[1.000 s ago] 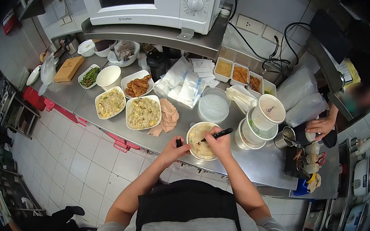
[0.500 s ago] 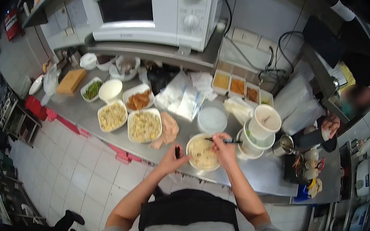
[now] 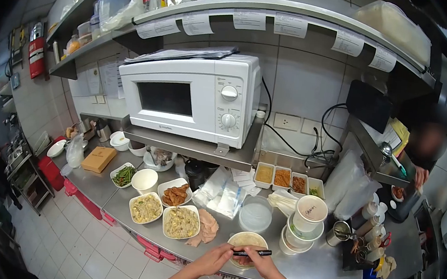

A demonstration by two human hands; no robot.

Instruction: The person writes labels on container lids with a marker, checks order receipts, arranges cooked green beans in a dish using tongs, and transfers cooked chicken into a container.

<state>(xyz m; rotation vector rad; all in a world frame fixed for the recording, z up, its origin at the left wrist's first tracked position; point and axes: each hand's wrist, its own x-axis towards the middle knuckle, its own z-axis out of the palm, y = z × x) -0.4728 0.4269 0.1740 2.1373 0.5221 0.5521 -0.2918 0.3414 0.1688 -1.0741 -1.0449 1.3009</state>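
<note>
Black, the marker (image 3: 253, 252) lies crosswise above the round tub (image 3: 249, 240), long axis running left to right; which way its tip points, I cannot tell. The left hand (image 3: 215, 260) pinches its left end, the right hand's (image 3: 262, 266) fingers grasping its middle.

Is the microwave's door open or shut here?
Shut: the door sits flush with the front of the white microwave, with no gap showing along its edge.
</note>
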